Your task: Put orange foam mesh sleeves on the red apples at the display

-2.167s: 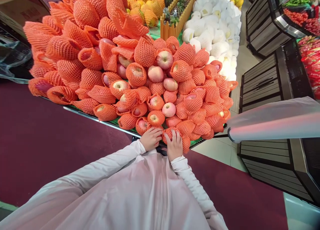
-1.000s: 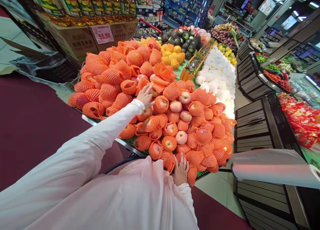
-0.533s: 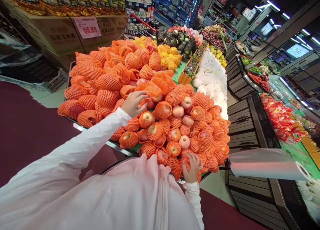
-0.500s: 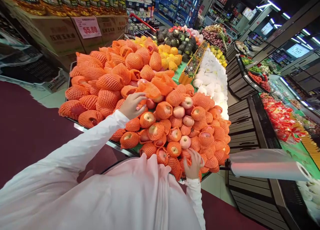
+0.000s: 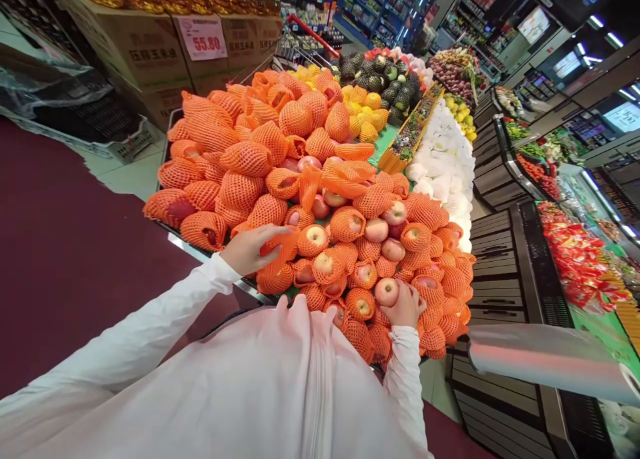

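A shopper's right hand (image 5: 404,304), at lower centre right of the frame, gripped a bare apple (image 5: 387,291), fingers curled about its right side, over a crowded pile of netted apples (image 5: 249,159). At centre left, the left hand (image 5: 255,249) reached in over the pile's near side, its thumb apart from the fingers and orange foam netting (image 5: 283,247) showing between them; whether they pinched it could not be told.

Netted apples filled the stretch between the hands and ran up to the worktop's pale front edge (image 5: 186,245), which slanted down from centre left. Just below both wrists, the person's light top met that edge, leaving tight quarters on the near side. Dark red flooring (image 5: 75,246) spread wide at left.

A strip of green mat (image 5: 384,144) showed at upper centre right, beside a slatted planter (image 5: 406,139) and fruit in white netting (image 5: 443,169). At lower right, a roll of plastic bags (image 5: 545,360) jutted across the frame, well apart from the right hand.
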### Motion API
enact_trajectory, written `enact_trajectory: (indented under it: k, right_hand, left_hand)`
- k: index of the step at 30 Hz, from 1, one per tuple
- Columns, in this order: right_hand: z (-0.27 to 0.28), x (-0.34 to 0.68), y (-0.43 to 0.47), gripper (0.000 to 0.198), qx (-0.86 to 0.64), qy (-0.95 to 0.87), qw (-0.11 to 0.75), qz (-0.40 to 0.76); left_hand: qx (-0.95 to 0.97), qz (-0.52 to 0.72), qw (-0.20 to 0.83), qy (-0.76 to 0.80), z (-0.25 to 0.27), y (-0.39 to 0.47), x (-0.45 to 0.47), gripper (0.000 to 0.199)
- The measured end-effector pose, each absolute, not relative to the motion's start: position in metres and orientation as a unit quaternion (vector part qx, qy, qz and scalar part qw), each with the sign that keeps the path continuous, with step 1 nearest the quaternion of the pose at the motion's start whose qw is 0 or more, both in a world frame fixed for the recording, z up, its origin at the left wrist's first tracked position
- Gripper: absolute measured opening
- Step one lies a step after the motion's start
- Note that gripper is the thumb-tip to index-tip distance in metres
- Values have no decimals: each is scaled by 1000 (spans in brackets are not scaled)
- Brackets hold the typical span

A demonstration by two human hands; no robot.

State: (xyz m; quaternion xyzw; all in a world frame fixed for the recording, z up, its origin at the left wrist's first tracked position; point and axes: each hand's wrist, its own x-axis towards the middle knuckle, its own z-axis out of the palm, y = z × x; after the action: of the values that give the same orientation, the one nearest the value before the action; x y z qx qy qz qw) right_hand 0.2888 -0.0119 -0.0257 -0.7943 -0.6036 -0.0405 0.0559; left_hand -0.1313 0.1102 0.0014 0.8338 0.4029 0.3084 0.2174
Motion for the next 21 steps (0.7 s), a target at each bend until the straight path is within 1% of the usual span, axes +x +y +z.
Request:
enact_trajectory:
  k: [3,4,6,8,10,14,17,19,20,21]
  right_hand:
    - [-11,279,-19,72,-798,-576,153,-92]
    - [-8,272,-19,75,-794,-572,183,-93]
    - [-9,256,-18,81,-769,-595,224,-61]
    - [-17,238,-13,85,-731,-642,231,-6]
    - [-30,224,-8,89,-706,-674,214,30]
    - [-54,219,-2,103,-716,-671,188,40]
    - [-58,227,-4,114,-710,-679,179,55]
    - [-50,229,-7,118,-697,-688,189,73]
    - [-44,228,-9,118,-692,-689,201,79]
    - [-36,225,-12,113,-687,-686,222,85]
  left_hand:
    - [832,275,194,440,7,111,-133,35]
    - [831,267,190,450,9,112,-132,35]
    - [829,255,188,462,11,114,-127,35]
    - [828,254,189,462,13,115,-120,32]
    - [835,262,188,447,14,117,-112,29]
    - [852,300,145,403,18,115,-104,28]
    - [849,353,102,380,19,110,-108,26]
    - [816,412,60,401,19,104,-115,23]
    - [787,446,33,425,20,100,-120,22]
    - [752,480,7,451,22,97,-125,22]
